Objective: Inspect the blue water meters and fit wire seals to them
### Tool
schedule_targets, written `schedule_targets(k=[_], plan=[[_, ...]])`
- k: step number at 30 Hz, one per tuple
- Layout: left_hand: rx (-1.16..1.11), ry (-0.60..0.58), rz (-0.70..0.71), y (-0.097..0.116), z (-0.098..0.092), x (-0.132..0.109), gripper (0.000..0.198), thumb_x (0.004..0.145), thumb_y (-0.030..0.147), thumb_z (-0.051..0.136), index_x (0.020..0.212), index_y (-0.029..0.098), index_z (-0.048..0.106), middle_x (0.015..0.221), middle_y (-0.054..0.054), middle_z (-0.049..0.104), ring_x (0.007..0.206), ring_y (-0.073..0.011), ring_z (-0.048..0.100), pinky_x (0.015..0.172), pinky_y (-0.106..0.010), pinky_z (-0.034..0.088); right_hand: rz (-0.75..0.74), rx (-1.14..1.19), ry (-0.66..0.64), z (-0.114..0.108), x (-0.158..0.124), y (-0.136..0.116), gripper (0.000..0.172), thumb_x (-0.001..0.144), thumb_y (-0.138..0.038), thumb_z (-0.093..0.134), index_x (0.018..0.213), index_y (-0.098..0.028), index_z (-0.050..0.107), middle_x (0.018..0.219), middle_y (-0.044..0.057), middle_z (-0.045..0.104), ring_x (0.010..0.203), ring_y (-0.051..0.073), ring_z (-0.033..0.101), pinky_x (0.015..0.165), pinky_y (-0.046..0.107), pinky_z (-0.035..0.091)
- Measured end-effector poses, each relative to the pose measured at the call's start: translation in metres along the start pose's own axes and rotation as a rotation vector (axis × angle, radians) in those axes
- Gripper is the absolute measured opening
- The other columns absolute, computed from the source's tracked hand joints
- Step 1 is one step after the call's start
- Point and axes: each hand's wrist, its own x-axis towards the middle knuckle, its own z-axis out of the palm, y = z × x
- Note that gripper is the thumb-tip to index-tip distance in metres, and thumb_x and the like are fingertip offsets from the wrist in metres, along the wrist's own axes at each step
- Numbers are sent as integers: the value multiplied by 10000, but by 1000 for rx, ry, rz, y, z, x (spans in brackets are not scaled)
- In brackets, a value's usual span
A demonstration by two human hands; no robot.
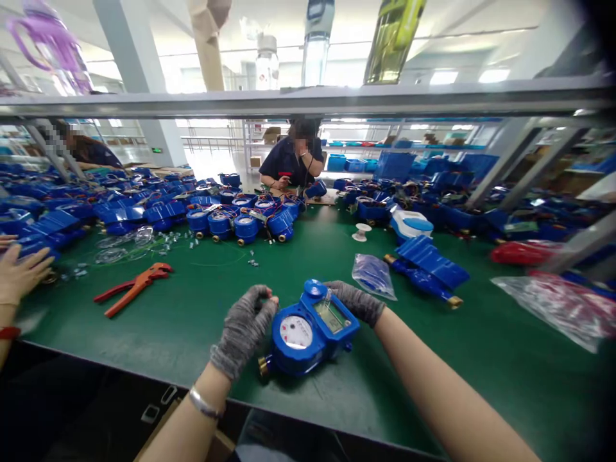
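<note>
A blue water meter [308, 333] with a round white dial, a small rectangular display and a brass pipe end lies on the green table in front of me. My right hand [359, 303], in a grey fingerless glove, is at the meter's far right side, gripping it from behind; its fingertips are hidden. To the left of the dial is my left hand [248, 324], gloved alike, with fingers curled and thumb near the index finger. Whatever is in that pinch is too small to make out.
Orange-handled cutters [137, 289] lie left, near another person's hand [24, 273]. Rows of blue meters [245, 224] stand behind. To the right are a plastic bag [373, 276], a meter [426, 269] and a white spool [361, 232]. A shelf [308, 102] with bottles crosses above.
</note>
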Motion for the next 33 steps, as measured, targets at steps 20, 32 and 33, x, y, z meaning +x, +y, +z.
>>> schedule_targets(k=[20, 32, 33], plan=[[-397, 190, -42, -17, -17, 57, 253, 908, 378, 560, 1032, 159, 589, 950, -57, 650, 832, -166, 639, 807, -357, 547, -379, -50, 644, 69, -157, 7, 299, 852, -363, 665, 1115, -223, 689, 1023, 109, 730, 842, 258, 708, 684, 353, 604], [-1265, 160, -521, 14, -23, -148, 342, 549, 329, 915, 814, 248, 714, 898, 3, 742, 861, -184, 707, 813, -267, 576, -956, -464, 249, 175, -154, -41, 263, 871, -149, 589, 1132, -170, 610, 992, 104, 708, 914, 223, 676, 856, 370, 581], [-1271, 149, -556, 12, -23, -152, 349, 541, 316, 920, 820, 256, 720, 903, 7, 744, 870, -179, 706, 810, -254, 575, -935, -473, 224, 177, -156, -38, 234, 871, -157, 588, 1102, -165, 622, 978, 102, 706, 890, 220, 669, 845, 373, 579]])
